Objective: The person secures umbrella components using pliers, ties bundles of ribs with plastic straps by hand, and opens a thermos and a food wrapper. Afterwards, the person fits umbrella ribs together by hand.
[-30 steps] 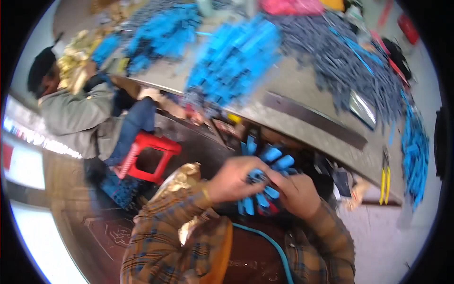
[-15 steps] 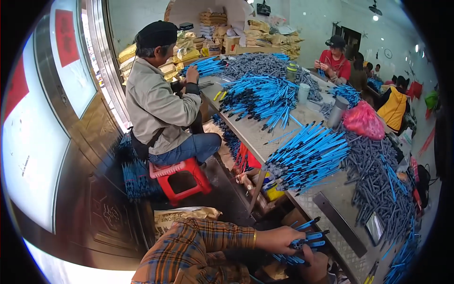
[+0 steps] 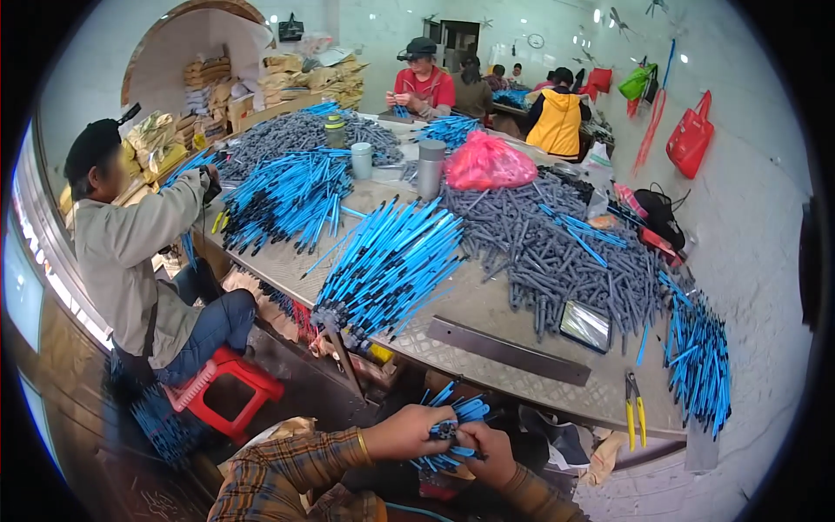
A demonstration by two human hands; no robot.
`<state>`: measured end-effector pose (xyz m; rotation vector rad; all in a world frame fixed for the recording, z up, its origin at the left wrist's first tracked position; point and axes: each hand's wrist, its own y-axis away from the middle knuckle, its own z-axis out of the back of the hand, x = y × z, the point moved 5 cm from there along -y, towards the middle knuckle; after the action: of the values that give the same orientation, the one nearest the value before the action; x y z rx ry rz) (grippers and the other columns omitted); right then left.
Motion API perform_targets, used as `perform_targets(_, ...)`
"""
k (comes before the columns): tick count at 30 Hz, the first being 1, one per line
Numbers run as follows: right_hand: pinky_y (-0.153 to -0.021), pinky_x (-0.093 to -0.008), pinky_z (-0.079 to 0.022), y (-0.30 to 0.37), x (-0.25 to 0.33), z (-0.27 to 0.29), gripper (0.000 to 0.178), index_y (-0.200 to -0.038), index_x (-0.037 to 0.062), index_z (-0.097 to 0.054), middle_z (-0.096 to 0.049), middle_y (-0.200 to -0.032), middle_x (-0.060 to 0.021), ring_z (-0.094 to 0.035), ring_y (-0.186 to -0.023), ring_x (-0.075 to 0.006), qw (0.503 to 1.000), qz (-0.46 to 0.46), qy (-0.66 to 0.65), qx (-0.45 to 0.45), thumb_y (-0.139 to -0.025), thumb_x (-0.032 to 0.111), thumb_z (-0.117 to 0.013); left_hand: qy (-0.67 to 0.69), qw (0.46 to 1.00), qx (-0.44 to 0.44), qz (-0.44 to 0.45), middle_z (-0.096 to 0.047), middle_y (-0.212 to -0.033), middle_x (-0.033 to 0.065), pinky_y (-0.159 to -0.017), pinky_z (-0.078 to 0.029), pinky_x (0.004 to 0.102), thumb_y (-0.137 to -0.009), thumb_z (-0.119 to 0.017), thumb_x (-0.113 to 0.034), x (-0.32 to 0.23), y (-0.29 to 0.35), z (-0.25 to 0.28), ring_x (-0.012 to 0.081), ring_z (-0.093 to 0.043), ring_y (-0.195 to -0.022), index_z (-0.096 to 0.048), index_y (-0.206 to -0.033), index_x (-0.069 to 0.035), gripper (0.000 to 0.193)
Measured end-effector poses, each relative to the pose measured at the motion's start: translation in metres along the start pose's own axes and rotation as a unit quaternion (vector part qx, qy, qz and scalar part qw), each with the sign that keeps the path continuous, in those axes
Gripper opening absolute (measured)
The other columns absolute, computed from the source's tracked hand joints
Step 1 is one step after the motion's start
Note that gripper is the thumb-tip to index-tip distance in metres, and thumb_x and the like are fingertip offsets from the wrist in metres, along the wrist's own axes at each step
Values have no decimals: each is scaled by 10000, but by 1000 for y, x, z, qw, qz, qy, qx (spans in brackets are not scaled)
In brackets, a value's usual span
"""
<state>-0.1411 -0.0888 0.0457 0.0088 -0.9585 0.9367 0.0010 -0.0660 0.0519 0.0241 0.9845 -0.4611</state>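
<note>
Left hand (image 3: 405,432) and right hand (image 3: 490,453): closed on blue sticks (image 3: 470,407)

Gripping with curled fingers on the left; pinching just beside that on the right, exact fingertip contact too small to tell. Holding sticks low, in front of the near edge of the tabletop (image 3: 487,300). Beyond, on tabletop: fanned pile of blue pieces (image 3: 396,265), heap of grey pieces (image 3: 557,261), flat metal bar (image 3: 509,351) near the edge, yellow-handled pliers (image 3: 631,420) farther right.

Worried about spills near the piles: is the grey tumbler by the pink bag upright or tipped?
Upright: the grey tumbler stands on the table, its long sides vertical beside the pink bag.
</note>
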Motion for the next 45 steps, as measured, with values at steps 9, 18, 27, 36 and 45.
perform_targets(9, -815, -424, -411, 55, -47, 158, 208, -980, 36, -558, -561, -977, -165, -515, -933, -363, 935, -167, 212, -230, -792, 120, -586, 89, 996, -16, 12, -616, -757, 75, -639, -475, 292, -794, -658, -139, -17, 3, 0, 199, -616, -683, -550, -902, -62, 171)
perform_targets(18, -763, -427, -413, 124, -129, 223, 340, -1004, 35, -508, -538, -981, -153, -506, -932, -339, 737, -267, 602, -154, -794, 285, -603, 190, 982, -9, 20, -626, -876, 62, -649, -475, 254, -789, -658, -66, -1, 7, -3, 90, -576, -726, -559, -883, -37, 140)
perform_targets(27, -661, -366, -449, 140, -91, 208, 151, -935, 14, -554, -551, -874, -150, -546, -745, -309, 887, -396, -45, -234, -842, 133, -544, 181, 979, 18, 96, -615, -792, 32, -629, -458, 232, -735, -710, -31, -1, 5, 4, 83, -566, -710, -583, -852, -34, 173)
perform_targets(36, -917, -438, -357, 35, 20, 72, 193, -933, 63, -616, -520, -1186, -103, -496, -1058, -276, 926, 41, 373, 50, -750, 125, -602, 222, 964, 46, 137, -619, -778, 31, -675, -469, 250, -691, -765, -76, -5, 8, -1, 97, -583, -741, -615, -970, -23, 321)
perform_targets(45, -948, -456, -324, 13, 15, 60, 192, -931, 74, -622, -505, -1231, -64, -457, -1108, -265, 900, 100, 423, 31, -743, 104, -607, 178, 981, 52, 62, -647, -848, 42, -699, -475, 259, -676, -790, -137, 0, 3, 6, 114, -603, -770, -616, -993, -25, 378)
